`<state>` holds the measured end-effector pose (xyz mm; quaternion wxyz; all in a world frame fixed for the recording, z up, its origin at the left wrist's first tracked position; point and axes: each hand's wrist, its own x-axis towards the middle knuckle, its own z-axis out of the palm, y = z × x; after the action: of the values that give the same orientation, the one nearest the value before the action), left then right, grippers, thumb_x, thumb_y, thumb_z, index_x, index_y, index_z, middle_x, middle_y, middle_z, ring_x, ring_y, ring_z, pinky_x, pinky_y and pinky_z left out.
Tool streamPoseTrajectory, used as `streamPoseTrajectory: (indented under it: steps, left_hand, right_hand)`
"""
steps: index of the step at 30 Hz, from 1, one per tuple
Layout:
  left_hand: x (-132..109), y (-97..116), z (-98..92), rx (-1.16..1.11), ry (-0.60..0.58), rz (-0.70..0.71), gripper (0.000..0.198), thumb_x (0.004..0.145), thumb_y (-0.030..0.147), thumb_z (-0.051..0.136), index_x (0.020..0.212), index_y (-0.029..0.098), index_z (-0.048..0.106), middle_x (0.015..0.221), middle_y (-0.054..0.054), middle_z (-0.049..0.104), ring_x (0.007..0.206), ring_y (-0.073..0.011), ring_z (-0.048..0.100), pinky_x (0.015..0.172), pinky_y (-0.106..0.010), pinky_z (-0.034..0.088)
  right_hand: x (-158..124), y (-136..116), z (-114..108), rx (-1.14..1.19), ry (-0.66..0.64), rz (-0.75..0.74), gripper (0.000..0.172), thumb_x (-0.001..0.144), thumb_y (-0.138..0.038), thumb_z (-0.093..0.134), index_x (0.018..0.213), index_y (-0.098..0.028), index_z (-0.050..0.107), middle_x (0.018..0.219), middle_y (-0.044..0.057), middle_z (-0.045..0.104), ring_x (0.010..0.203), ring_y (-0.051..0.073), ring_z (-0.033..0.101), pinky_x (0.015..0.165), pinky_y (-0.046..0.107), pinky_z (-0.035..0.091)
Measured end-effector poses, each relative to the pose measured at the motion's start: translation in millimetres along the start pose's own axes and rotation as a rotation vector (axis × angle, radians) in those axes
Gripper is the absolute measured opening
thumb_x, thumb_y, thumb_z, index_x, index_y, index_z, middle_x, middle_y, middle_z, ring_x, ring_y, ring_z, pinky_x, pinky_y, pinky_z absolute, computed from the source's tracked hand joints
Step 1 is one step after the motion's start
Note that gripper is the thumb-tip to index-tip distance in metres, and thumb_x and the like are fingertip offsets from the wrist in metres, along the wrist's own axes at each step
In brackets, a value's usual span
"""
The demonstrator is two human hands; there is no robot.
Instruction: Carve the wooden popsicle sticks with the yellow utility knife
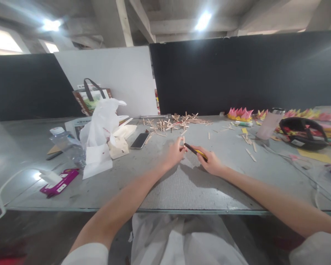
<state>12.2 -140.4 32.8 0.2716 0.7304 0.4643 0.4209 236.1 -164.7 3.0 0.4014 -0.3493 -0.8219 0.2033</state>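
Near the middle of the table, my left hand (pixel 176 152) pinches a short, thin wooden stick (pixel 183 140) that stands up from the fingers. My right hand (pixel 212 162) is closed around a black and yellow utility knife (pixel 200 153). The knife's front end points left and reaches the stick by my left fingertips; whether the blade touches it is too small to tell. Beyond both hands lies a loose pile of wooden sticks (pixel 167 126), some of them crossed over one another.
Left of my hands are a phone (pixel 139 141), a white plastic bag (pixel 100 121), a clear bottle (pixel 68 145) and a purple power strip (pixel 61 182). On the right stand a pinkish tumbler (pixel 269 125), a black headband-like object (pixel 303 141) and pink-yellow paper flowers (pixel 239 113). A dark partition (pixel 237 73) rises behind.
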Motion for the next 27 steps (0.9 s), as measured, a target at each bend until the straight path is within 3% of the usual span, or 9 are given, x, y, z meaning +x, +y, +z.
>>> streamPoseTrajectory:
  steps: [9, 15, 18, 23, 27]
  left_hand:
    - [-2.4, 15.0, -4.3, 0.012, 0.065, 0.085, 0.032, 0.099, 0.02, 0.065, 0.13, 0.019, 0.056, 0.085, -0.004, 0.082, 0.082, -0.0204, 0.079, 0.088, -0.034, 0.059]
    - [-7.5, 20.2, -6.1, 0.113, 0.102, 0.203, 0.035, 0.102, 0.025, 0.062, 0.136, 0.021, 0.055, 0.099, -0.008, 0.083, 0.104, -0.0242, 0.08, 0.099, -0.036, 0.058]
    - [-10.5, 23.9, -6.0, 0.116, 0.123, 0.261, 0.035, 0.104, 0.029, 0.06, 0.138, 0.021, 0.054, 0.104, -0.01, 0.082, 0.106, -0.0238, 0.079, 0.098, -0.034, 0.058]
    - [-7.2, 22.8, -6.7, 0.143, 0.107, 0.25, 0.035, 0.105, 0.027, 0.058, 0.139, 0.022, 0.055, 0.101, -0.008, 0.082, 0.106, -0.0236, 0.078, 0.1, -0.035, 0.056]
    - [-0.2, 16.2, -11.2, 0.253, 0.055, 0.235, 0.038, 0.103, 0.018, 0.055, 0.141, 0.023, 0.058, 0.103, -0.007, 0.082, 0.107, -0.0241, 0.078, 0.098, -0.034, 0.055]
  right_hand:
    - [-0.4, -6.2, -4.5, 0.024, 0.086, -0.061, 0.047, 0.109, -0.034, 0.042, 0.148, -0.017, 0.062, 0.117, 0.011, 0.08, 0.058, 0.011, 0.057, 0.059, 0.024, 0.049]
    - [-9.8, 5.0, -5.1, -0.013, 0.141, -0.164, 0.047, 0.11, -0.038, 0.044, 0.15, -0.02, 0.061, 0.14, 0.018, 0.073, 0.063, 0.011, 0.066, 0.063, 0.023, 0.054]
    - [-12.0, 8.2, -6.7, -0.047, 0.147, -0.196, 0.049, 0.109, -0.039, 0.043, 0.149, -0.019, 0.062, 0.133, 0.02, 0.076, 0.057, 0.012, 0.064, 0.062, 0.024, 0.055]
    - [-10.2, 6.9, -6.1, -0.075, 0.112, -0.113, 0.054, 0.107, -0.043, 0.046, 0.153, -0.018, 0.061, 0.119, 0.018, 0.081, 0.066, 0.016, 0.07, 0.062, 0.024, 0.055]
    - [-7.7, 5.8, -6.2, -0.063, 0.092, -0.115, 0.052, 0.108, -0.037, 0.044, 0.155, -0.019, 0.058, 0.119, 0.015, 0.081, 0.056, 0.011, 0.062, 0.059, 0.022, 0.052]
